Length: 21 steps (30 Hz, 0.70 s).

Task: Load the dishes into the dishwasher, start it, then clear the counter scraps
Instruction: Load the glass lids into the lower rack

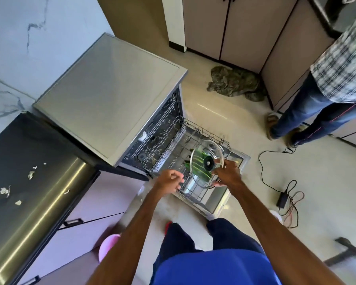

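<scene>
Right hand [227, 173] grips glass lid [199, 171] by rim (knob toward camera) above pulled-out rack [206, 131]; left hand [169, 179] just beside lid, fingers loosely curled, empty.

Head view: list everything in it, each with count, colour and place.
dishwasher: one, silver-grey, centre, door open
rack: one, metal wire, pulled out over the door
glass lid: one, clear with a black knob, above the rack
counter: one, black, left
scraps: several, whitish, on the counter
cloth: one, camouflage green, on the floor by the cabinets
adapter: one, black, with cables, on the floor at right
second person: one, checked shirt and jeans, upper right
left hand: empty, loosely curled, beside the rack
right hand: grips the lid's rim
</scene>
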Tool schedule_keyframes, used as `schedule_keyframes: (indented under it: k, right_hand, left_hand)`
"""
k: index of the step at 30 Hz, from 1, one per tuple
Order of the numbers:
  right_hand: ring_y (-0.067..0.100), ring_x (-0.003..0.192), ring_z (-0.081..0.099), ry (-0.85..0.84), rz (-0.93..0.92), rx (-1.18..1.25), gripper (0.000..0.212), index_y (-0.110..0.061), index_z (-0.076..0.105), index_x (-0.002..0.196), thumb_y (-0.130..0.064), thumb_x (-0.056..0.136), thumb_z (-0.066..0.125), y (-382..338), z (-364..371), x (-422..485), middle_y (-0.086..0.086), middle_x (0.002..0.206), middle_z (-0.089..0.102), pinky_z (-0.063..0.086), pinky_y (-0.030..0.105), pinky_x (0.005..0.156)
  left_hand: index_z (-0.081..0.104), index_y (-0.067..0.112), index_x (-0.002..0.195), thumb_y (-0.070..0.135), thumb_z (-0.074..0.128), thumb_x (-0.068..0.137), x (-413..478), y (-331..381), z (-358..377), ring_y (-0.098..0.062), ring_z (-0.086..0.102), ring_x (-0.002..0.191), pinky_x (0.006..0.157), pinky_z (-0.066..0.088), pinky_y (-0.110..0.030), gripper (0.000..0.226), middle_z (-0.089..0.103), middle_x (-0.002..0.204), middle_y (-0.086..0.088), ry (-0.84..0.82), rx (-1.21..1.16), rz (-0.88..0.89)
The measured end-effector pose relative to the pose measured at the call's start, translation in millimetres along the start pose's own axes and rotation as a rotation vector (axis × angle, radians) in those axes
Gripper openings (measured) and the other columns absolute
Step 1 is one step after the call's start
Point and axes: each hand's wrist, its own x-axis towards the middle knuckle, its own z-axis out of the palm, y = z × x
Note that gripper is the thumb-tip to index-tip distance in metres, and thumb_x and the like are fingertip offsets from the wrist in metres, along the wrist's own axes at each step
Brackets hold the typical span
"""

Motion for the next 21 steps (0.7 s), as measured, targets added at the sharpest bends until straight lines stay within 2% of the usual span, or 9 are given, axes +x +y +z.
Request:
schedule_keyframes:
  k: [3, 5, 8, 11, 13, 14, 18, 21]
  right_hand:
    - [0.027, 0.063, 0.069, 0.031, 0.039, -0.009, 0.043, -0.011, 0.060, 0.129, 0.002, 0.088, 0.061, 0, -6, 35, 0.016, 0.094, 0.074, 0.062, 0.056, 0.068]
    - [0.027, 0.064, 0.070, 0.054, 0.039, -0.038, 0.042, -0.016, 0.062, 0.129, -0.001, 0.089, 0.063, -1, -10, 68, 0.015, 0.089, 0.075, 0.061, 0.059, 0.070]
    - [0.026, 0.067, 0.074, 0.132, 0.019, -0.165, 0.039, -0.025, 0.067, 0.122, -0.005, 0.088, 0.065, -1, -12, 120, 0.011, 0.087, 0.075, 0.063, 0.049, 0.065]
    - [0.035, 0.093, 0.072, 0.218, 0.044, -0.329, 0.039, -0.030, 0.066, 0.124, -0.018, 0.088, 0.059, 4, -9, 183, 0.012, 0.101, 0.074, 0.057, 0.041, 0.088]
    - [0.037, 0.102, 0.068, 0.275, 0.043, -0.434, 0.033, -0.030, 0.067, 0.122, -0.021, 0.092, 0.057, 7, -8, 229, 0.014, 0.107, 0.073, 0.050, 0.035, 0.090]
    - [0.038, 0.105, 0.066, 0.298, 0.037, -0.475, 0.029, -0.029, 0.067, 0.120, -0.022, 0.094, 0.057, 9, -6, 256, 0.015, 0.109, 0.072, 0.049, 0.037, 0.090]
    - [0.039, 0.106, 0.064, 0.386, -0.024, -0.556, 0.028, -0.026, 0.067, 0.123, -0.022, 0.097, 0.056, 18, 5, 347, 0.016, 0.110, 0.072, 0.048, 0.041, 0.091]
    - [0.036, 0.096, 0.067, 0.451, -0.109, -0.574, 0.026, -0.028, 0.066, 0.121, -0.026, 0.098, 0.056, 24, 18, 408, 0.011, 0.104, 0.074, 0.050, 0.039, 0.086]
  left_hand:
    - [0.068, 0.011, 0.112, 0.017, 0.058, 0.097, 39, 19, 7, -0.012, 0.071, 0.081, 0.057, 0.052, -0.020, 0.018, 0.074, 0.104, -0.002, -0.004, 0.197, 0.060]
    - [0.069, 0.014, 0.108, 0.017, 0.056, 0.097, 77, 28, 9, -0.009, 0.066, 0.093, 0.070, 0.047, -0.017, 0.017, 0.072, 0.108, 0.001, -0.043, 0.395, 0.137]
    - [0.070, 0.012, 0.105, 0.013, 0.058, 0.095, 140, 30, 18, -0.011, 0.065, 0.094, 0.080, 0.049, -0.022, 0.016, 0.071, 0.106, 0.001, -0.070, 0.552, 0.169]
    - [0.067, 0.017, 0.107, 0.018, 0.059, 0.093, 220, 24, 41, -0.014, 0.066, 0.091, 0.080, 0.054, -0.029, 0.016, 0.070, 0.101, 0.003, -0.065, 0.657, 0.172]
    - [0.062, 0.016, 0.107, 0.017, 0.058, 0.092, 272, 15, 60, -0.016, 0.067, 0.088, 0.077, 0.058, -0.034, 0.016, 0.069, 0.098, 0.000, -0.056, 0.685, 0.202]
    - [0.060, 0.014, 0.108, 0.015, 0.059, 0.090, 301, 9, 71, -0.017, 0.067, 0.088, 0.076, 0.059, -0.035, 0.017, 0.068, 0.097, -0.002, -0.072, 0.700, 0.210]
    - [0.053, 0.001, 0.121, 0.009, 0.064, 0.086, 389, -12, 109, -0.023, 0.060, 0.105, 0.085, 0.057, -0.033, 0.038, 0.061, 0.113, -0.012, -0.089, 0.751, 0.267]
    - [0.035, -0.001, 0.143, 0.012, 0.070, 0.083, 444, -23, 132, -0.029, 0.048, 0.126, 0.100, 0.051, -0.035, 0.071, 0.046, 0.139, -0.019, -0.091, 0.834, 0.361]
